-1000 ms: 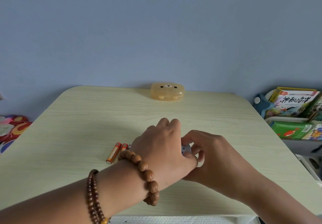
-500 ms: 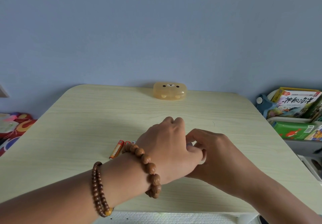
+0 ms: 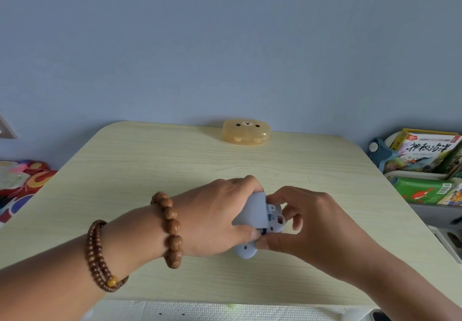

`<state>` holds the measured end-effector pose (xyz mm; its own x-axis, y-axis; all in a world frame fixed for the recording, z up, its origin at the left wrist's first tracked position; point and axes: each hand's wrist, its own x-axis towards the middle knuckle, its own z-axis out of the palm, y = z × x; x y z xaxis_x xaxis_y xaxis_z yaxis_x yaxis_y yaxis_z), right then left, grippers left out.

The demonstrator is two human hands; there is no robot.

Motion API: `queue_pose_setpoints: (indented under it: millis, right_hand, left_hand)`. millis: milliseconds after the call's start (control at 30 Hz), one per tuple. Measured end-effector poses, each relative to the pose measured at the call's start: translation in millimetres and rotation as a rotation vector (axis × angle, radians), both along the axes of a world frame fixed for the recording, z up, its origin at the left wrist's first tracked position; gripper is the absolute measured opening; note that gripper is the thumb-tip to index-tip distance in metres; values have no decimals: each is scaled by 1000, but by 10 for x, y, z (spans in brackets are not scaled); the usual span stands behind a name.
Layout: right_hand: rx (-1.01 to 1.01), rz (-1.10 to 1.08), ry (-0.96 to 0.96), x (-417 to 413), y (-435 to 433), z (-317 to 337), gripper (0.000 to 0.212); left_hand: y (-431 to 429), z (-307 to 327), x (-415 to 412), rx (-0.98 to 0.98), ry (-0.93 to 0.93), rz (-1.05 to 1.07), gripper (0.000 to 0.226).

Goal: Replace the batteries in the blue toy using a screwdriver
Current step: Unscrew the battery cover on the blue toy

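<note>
The pale blue toy (image 3: 253, 214) is held just above the table (image 3: 140, 170), underside up, with a small red switch showing near its right end. My left hand (image 3: 217, 218) grips its left side, thumb on the lower edge. My right hand (image 3: 307, 223) pinches the right end, fingers curled around it. A rounded blue part (image 3: 246, 250) shows below the hands. No batteries or screwdriver can be seen; my left forearm covers where the batteries lay.
A translucent orange bear-face case (image 3: 246, 132) sits at the table's far edge by the wall. Books in a white rack (image 3: 425, 165) stand off the right side. Colourful fabric (image 3: 20, 185) lies left of the table.
Both hands have lifted and turned the toy, so its blue body shows between them. My left arm has swung over the orange batteries, which are now hidden.
</note>
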<state>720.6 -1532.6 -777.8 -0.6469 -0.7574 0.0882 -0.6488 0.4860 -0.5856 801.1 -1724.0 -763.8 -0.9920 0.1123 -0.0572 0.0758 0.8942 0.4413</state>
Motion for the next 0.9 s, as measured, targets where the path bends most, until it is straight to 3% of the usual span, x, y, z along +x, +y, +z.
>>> queue_pose_setpoints:
  millis: [200, 333, 467, 567, 700, 900]
  right_hand:
    - [13, 6, -10, 6, 0, 18, 41]
    - [18, 0, -8, -2, 4, -2, 46]
    - [13, 10, -32, 8, -12, 21, 47]
    - [5, 19, -41, 14, -29, 33, 47]
    - [-4, 12, -60, 27, -18, 20, 46]
    - [-10, -5, -68, 27, -9, 16, 45]
  left_hand:
    - [-155, 74, 57, 44, 246, 167, 63]
    - [-323, 127, 69, -25, 260, 347, 46]
    - [-527, 44, 72, -129, 202, 556, 55]
    - [-745, 35, 94, -203, 115, 684, 49]
    - [-990, 15, 139, -330, -5, 736, 43]
    - [-1118, -119, 190, -359, -170, 706, 43]
